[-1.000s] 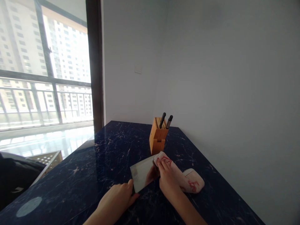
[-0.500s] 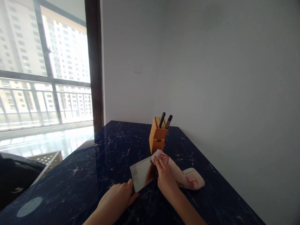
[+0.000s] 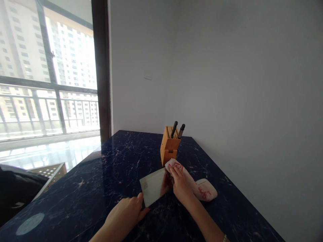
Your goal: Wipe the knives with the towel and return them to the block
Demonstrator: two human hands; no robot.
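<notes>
A broad steel cleaver blade (image 3: 153, 187) stands tilted above the dark marble counter (image 3: 106, 188). My left hand (image 3: 124, 213) is closed around its handle at the near end. My right hand (image 3: 179, 183) presses a white cloth with red print (image 3: 202, 190) against the blade's far end, fingers closed on the cloth. The rest of the cloth trails to the right on the counter.
A wooden knife block (image 3: 169, 149) with two dark handles stands just behind the cloth, near the white wall. A large window with a dark frame (image 3: 102, 70) fills the left. A perforated metal rack (image 3: 51, 171) sits beyond the counter's left edge.
My right hand has slid the cloth slightly along the blade's far end and the trailing cloth has shifted a little left. My left hand and the blade stay put.
</notes>
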